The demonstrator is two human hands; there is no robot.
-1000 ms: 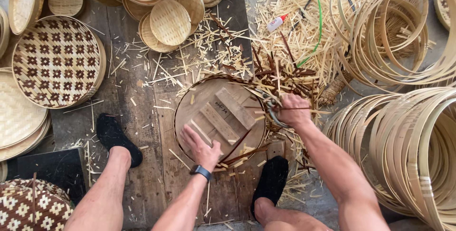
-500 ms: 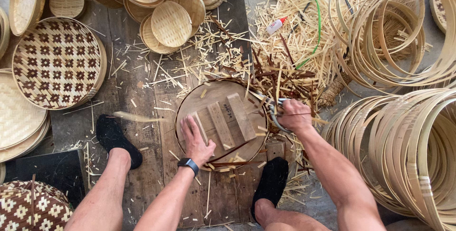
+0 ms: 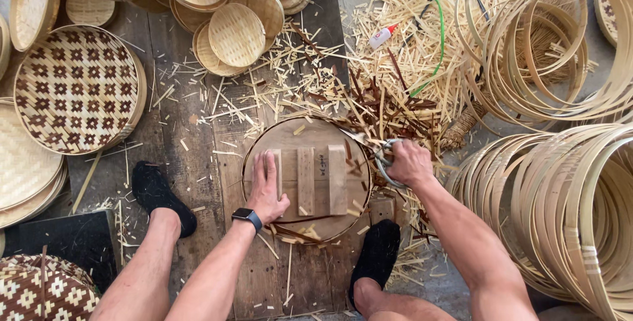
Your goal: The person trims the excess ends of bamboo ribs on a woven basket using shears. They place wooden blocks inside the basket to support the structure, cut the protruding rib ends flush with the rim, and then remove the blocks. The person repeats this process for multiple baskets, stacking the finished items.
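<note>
While my left hand [image 3: 266, 189] lies flat, fingers spread and pinching nothing, on the round wooden form [image 3: 310, 186] at frame centre, my right hand [image 3: 409, 162] has its grip pressed together around the loops of metal shears [image 3: 379, 159] at the form's right edge. The blades point up and left into the dark brown strips [image 3: 369, 106] that stick out from under the disc. The form, with three upright wooden blocks fixed on its face, sits on the plank floor [image 3: 184, 149] between my two black-socked feet. Bamboo trimmings [image 3: 402, 24] litter the upper centre of the frame; a checkered woven tray [image 3: 76, 87] rests at the left, plain woven discs [image 3: 236, 34] are stacked along the top, and bamboo hoops [image 3: 560, 189] fill the right side. The step in hand looks to be trimming the overhanging weave flush with the form's rim. I judge the next move calls for steady downward pressure from the left palm, then a small turn of the disc to bring uncut ends to the shears.
</note>
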